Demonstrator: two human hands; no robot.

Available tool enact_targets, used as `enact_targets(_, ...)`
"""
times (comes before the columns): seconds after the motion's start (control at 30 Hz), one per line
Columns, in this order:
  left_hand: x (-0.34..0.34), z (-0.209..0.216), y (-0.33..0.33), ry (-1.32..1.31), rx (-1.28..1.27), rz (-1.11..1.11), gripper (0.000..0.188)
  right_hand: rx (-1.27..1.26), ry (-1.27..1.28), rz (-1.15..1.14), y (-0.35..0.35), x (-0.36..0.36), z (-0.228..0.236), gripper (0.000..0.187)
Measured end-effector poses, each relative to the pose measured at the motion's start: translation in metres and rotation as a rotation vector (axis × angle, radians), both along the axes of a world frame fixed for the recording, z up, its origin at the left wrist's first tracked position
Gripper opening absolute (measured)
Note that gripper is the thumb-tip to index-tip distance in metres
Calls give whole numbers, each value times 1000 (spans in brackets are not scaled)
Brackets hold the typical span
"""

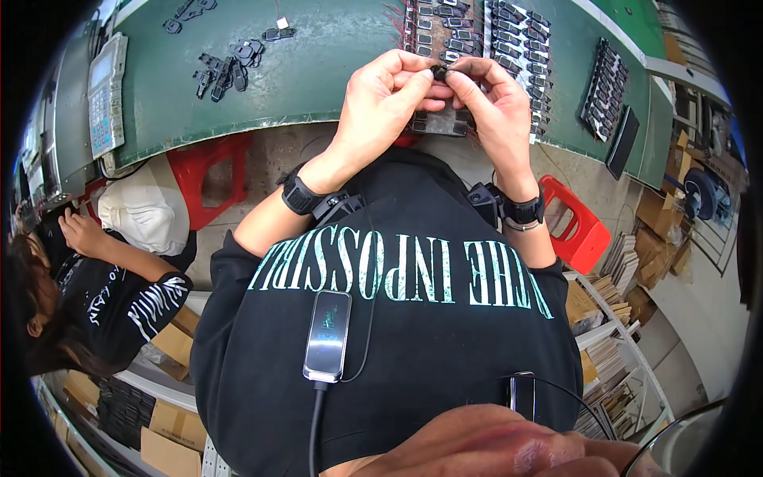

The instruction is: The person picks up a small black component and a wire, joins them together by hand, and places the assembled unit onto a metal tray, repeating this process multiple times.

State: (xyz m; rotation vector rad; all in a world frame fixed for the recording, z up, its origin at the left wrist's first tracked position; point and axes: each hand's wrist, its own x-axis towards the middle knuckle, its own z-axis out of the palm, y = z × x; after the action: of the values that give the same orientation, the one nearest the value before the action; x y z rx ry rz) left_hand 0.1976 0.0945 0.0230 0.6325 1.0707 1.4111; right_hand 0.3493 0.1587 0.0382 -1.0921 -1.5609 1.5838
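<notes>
Over the near edge of the green table (318, 87), my two hands meet fingertip to fingertip. Between them is a small black plastic part (439, 72), mostly covered by the fingers. My left hand (385, 95) pinches it from the left with thumb and forefinger. From the other side my right hand (501, 95) pinches at it as well. Just beyond the hands lies a board with rows of small black parts (461, 22), with thin red wires along its left side. To its right, a pale sheet carries more rows of black parts (520, 52).
A loose heap of black parts (230, 67) lies left on the table, near a keypad device (106, 95). Another filled tray (604, 87) stands at right beside a dark flat slab (623, 143). Red stools (576, 226) flank me. A co-worker's hand (82, 232) is at far left.
</notes>
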Motion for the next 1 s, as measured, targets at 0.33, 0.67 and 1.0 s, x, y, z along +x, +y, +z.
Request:
enact_targets(0.33,4,-2,0,7,-13,5,21,-68,-16,-5,-1,-1,2,17)
enact_targets(0.67,2,-3,-2,-27,-31,-6,21,-126,-4,-7,0,0,-3,13)
enact_targets(1.0,-2,-11,0,-87,-14,2,21,701,-260,-1,-4,-8,-8,9)
